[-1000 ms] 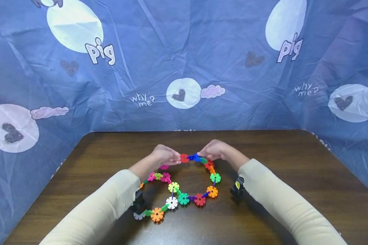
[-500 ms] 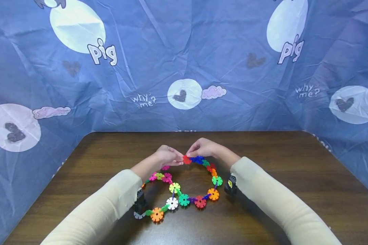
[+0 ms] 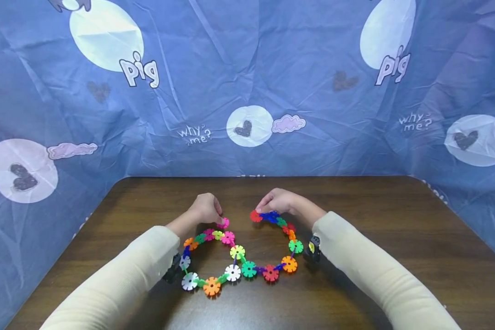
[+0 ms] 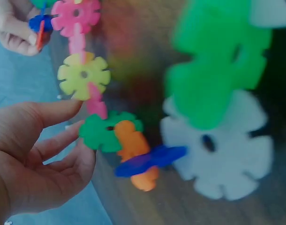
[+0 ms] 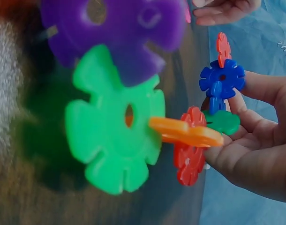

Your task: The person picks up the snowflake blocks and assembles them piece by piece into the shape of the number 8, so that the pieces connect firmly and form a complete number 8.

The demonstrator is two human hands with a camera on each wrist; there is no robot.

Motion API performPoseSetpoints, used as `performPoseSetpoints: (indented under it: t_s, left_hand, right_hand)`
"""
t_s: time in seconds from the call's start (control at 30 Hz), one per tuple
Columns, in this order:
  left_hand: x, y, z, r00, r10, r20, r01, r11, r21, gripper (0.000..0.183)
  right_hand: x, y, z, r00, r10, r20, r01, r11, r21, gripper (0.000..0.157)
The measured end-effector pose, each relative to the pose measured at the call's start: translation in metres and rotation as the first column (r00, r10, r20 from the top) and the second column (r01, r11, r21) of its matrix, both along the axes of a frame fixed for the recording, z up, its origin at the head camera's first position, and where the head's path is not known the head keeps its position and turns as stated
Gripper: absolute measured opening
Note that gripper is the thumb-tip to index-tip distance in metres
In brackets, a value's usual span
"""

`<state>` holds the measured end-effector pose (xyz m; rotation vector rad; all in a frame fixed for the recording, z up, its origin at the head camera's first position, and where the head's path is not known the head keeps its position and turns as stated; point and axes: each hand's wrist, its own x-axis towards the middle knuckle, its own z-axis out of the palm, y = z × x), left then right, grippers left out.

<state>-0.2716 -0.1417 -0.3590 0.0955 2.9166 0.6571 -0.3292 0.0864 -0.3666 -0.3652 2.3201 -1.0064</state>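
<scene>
A chain of colourful plastic snowflake discs [image 3: 271, 273] lies on the table in two curves, a ring at left and an arc at right. My right hand [image 3: 278, 201] grips the far end of the arc, by its red disc [image 3: 255, 216] and the blue discs [image 5: 222, 78] beside it. My left hand [image 3: 206, 208] points down behind the ring and pinches the edge of a pink disc [image 3: 224, 223]. In the left wrist view that hand [image 4: 44, 159] is behind a yellow disc [image 4: 84, 75] and a green disc [image 4: 105, 133], which hide its fingertips.
The brown wooden table [image 3: 354, 197] reaches back to a blue printed cloth [image 3: 313, 151]. Black wrist cameras [image 3: 313, 249] hang under both cuffs, the left one close beside the ring.
My left hand has let go of the red disc and moved left and down to the pink disc. My right hand has shifted left along the chain to its red end.
</scene>
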Motion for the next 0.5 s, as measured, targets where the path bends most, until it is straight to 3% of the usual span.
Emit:
performPoseSetpoints:
  t_s: [0.17, 0.3, 0.5]
  left_hand:
    - [-0.0021, 0.0020, -0.0084, 1.000, 0.019, 0.024, -0.019, 1.000, 0.004, 0.019]
    - [-0.0034, 0.0037, -0.0080, 0.999, 0.025, 0.035, -0.026, 0.999, 0.024, 0.021]
    - [-0.0015, 0.0096, -0.0060, 0.999, -0.022, 0.033, 0.016, 0.988, 0.155, 0.016]
  right_hand:
    - [0.0005, 0.0003, -0.0008, 0.999, -0.005, 0.034, 0.006, 1.000, -0.015, 0.028]
    - [0.0013, 0.0005, -0.0010, 0.999, -0.006, 0.034, 0.006, 1.000, -0.006, 0.028]
    - [0.0022, 0.0005, -0.0016, 0.999, -0.013, 0.038, 0.013, 1.000, -0.005, 0.028]
